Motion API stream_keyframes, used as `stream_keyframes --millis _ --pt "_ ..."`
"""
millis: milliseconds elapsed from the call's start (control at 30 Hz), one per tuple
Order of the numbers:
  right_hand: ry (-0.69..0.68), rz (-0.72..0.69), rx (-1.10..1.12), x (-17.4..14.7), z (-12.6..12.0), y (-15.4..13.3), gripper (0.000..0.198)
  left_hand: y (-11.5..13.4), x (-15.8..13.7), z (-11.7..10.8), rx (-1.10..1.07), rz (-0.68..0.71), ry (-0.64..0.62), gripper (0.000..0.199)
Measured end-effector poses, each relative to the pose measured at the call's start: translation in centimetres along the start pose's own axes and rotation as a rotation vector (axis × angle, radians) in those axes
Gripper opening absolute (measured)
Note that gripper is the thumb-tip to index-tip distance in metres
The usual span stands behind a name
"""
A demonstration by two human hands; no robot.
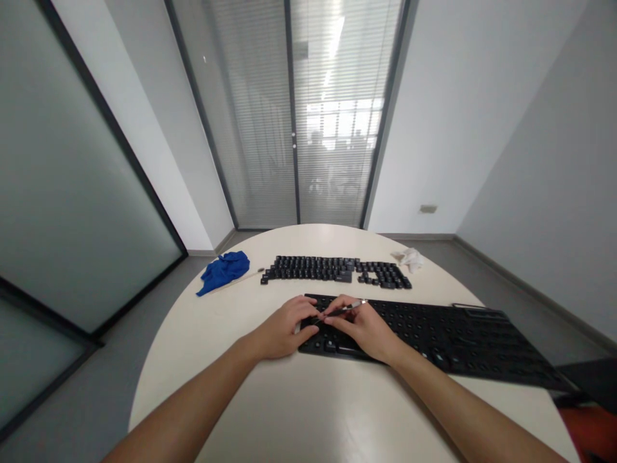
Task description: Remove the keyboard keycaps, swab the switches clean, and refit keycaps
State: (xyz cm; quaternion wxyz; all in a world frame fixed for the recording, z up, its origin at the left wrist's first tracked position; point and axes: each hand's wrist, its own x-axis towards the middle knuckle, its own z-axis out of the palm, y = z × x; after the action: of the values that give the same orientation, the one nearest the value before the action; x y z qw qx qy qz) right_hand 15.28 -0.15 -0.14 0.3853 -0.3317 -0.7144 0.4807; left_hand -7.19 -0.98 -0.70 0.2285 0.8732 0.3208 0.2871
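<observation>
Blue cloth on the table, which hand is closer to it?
Left. The left hand is right of the blue cloth and lower in view; the right hand is farther right, over the keyboard.

A black keyboard lies flat, broad and rectangular, rows of small round key fittings exposed across its face. A slim tool, dark along the shaft and pale at its right end, slants over the keyboard's left part; its tip's contact is unclear.
</observation>
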Motion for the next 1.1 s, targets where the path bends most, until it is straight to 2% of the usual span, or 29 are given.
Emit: stream_keyframes --millis 133,300,533,767,867,1100 --pt "-0.022 -0.026 0.004 -0.2 -0.1 0.0 0.021 0.6 0.3 0.0 0.007 0.026 0.009 0.025" --pt "0.006 -0.072 -0.022 -0.2 -0.1 0.1 0.017 0.5 0.3 0.4 -0.01 -0.032 0.03 0.033" --pt "0.076 -0.152 -0.088 -0.2 0.0 0.3 0.013 0.7 0.5 0.5 -0.214 -0.142 0.079 0.029" --pt "0.002 -0.243 -0.164 -0.3 -0.9 0.1 0.013 0.1 0.7 0.5 -0.304 -0.305 0.161 0.021" --pt "-0.007 -0.277 -0.181 -0.4 -1.2 0.1 0.011 -0.3 0.8 0.8 -0.365 -0.325 0.184 0.019" --pt "-0.071 -0.256 -0.092 -0.6 -1.4 -0.3 0.008 -0.9 0.5 0.8 -0.549 -0.329 0.096 0.023"
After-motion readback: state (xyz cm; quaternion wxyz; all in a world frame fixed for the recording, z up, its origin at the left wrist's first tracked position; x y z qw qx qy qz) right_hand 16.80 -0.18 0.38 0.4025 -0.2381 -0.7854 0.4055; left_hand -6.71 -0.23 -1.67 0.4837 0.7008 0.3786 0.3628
